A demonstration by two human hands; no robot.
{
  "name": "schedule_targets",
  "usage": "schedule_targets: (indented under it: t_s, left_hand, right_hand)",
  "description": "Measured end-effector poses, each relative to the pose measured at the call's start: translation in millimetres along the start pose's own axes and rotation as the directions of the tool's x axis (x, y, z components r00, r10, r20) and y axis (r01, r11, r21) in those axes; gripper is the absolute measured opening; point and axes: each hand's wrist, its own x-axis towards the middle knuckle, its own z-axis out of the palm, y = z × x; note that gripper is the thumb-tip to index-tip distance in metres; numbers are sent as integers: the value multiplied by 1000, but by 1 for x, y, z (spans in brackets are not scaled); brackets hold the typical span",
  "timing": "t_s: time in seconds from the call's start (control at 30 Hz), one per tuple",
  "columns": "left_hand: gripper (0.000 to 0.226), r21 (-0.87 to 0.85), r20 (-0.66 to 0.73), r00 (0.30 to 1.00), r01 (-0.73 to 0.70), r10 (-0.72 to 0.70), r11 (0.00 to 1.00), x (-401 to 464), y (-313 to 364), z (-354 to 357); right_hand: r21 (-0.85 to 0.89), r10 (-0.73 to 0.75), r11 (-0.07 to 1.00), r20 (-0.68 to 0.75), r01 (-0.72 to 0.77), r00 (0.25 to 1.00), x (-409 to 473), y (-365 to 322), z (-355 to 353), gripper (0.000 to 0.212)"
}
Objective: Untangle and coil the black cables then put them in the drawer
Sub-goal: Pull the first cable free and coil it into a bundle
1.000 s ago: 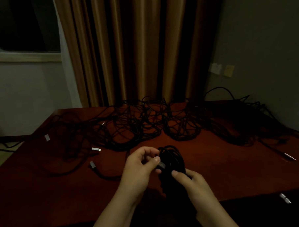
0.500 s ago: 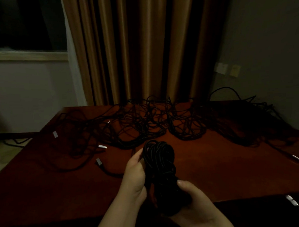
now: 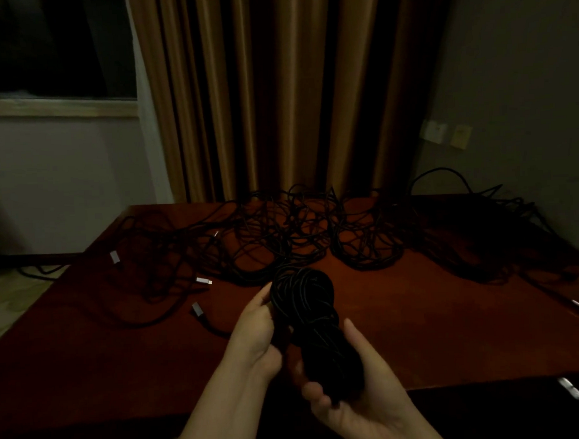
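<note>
The right hand [image 3: 362, 395] lay palm up, its fingers curled under the lower end of a coiled black cable [image 3: 314, 324] and its thumb standing along the bundle's right side. The left hand [image 3: 256, 333] gripped the same bundle from the left, fingers wrapped into the strands about halfway up. The coiled black cable was a thick hank of many matte loops, rounded at the top, pinched in at the waist where a strand appeared to cross it, and held upright above the near middle of the dark red table [image 3: 419, 329]. Farther off, a wide tangle of loose black cables [image 3: 282, 239] sprawled across the far half of the table in overlapping loops, some trailing off the left edge. Several pale metal connectors lay out on the left: one connector [image 3: 114, 257] near the left edge, another [image 3: 204, 280] closer in, and a grey plug [image 3: 197, 309] nearest the hands. Brown curtains [image 3: 275, 87] hung behind the table.
</note>
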Motion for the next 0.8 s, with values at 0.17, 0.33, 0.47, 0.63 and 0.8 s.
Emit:
schedule_targets:
  t_s: [0.17,0.33,0.47,0.63,0.8]
  left_hand:
    - [24,-14,-53,995,83,-84,996,6,6,2]
    - [22,53,18,989,145,-146,988,1,8,-2]
    - [31,392,134,991,-48,-5,919,-6,5,-13]
    - [23,683,224,962,-269,156,679,-9,-4,-18]
    - [25,813,317,900,-420,298,404,-9,-13,-23]
  right_hand:
    - [-191,-96,979,-127,70,987,2,-3,0,55]
    - [-229,-97,971,-126,66,987,3,5,-1,53]
    - [-188,-2,982,-32,-4,999,-2,-2,-6,44]
    - [-256,73,964,15,-67,997,-7,-12,-6,39]
    - [-520,-15,854,-70,-23,997,-6,-19,-4,37]
